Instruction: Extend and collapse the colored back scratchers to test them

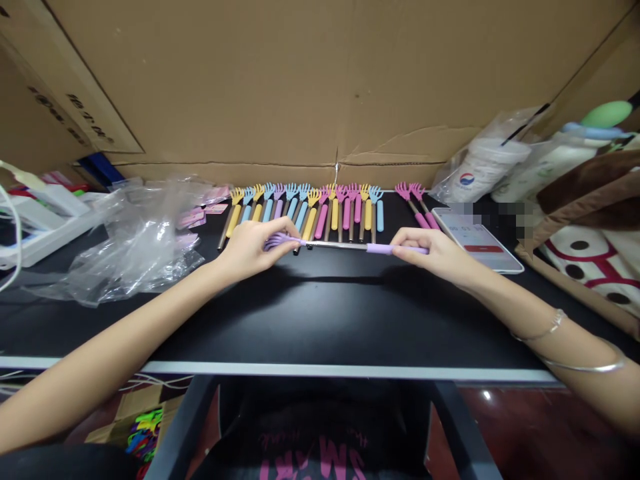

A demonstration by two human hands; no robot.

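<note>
Held level above the black table is a purple back scratcher (380, 249) with a metal rod. My left hand (255, 247) is closed round its claw end, and my right hand (425, 250) grips its purple handle at the other end. Behind them lies a row of back scratchers (343, 207) in yellow, blue, pink and purple, claws pointing away from me. To the right of that row, apart from it, are two pink back scratchers (417, 203). My fingers hide part of the held claw and of the handle.
Crumpled clear plastic bags (135, 247) lie at left, beside a white power strip (50, 220). A phone (480, 240) rests on the table (320, 327) at right, near a lidded cup (485, 170) in a bag and a brown-and-white fabric item (590, 233). Cardboard (280, 87) stands behind.
</note>
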